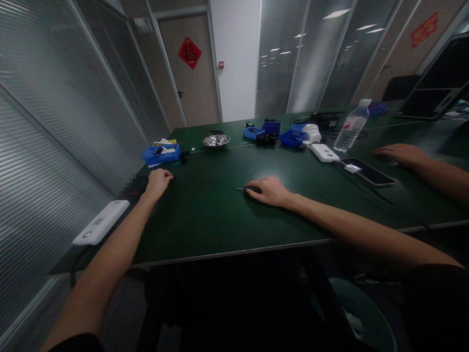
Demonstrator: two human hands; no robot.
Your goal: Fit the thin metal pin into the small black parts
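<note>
Nearest, the left hand [158,182] lay curled on the table [205,225], its grip unclear. Right of it, the right hand [269,190] closed over a small black object [252,188].

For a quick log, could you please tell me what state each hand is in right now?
Left hand: curled on the table; grip cannot be told.
Right hand: closed over a small dark object.

A dark green matte table [205,220] carries a blue plastic bin [160,154] at its left, a shiny steel bowl [216,141], a clear plastic water bottle [351,127], a flat black phone [368,171] — and a small black object [252,189] mid-table.
</note>
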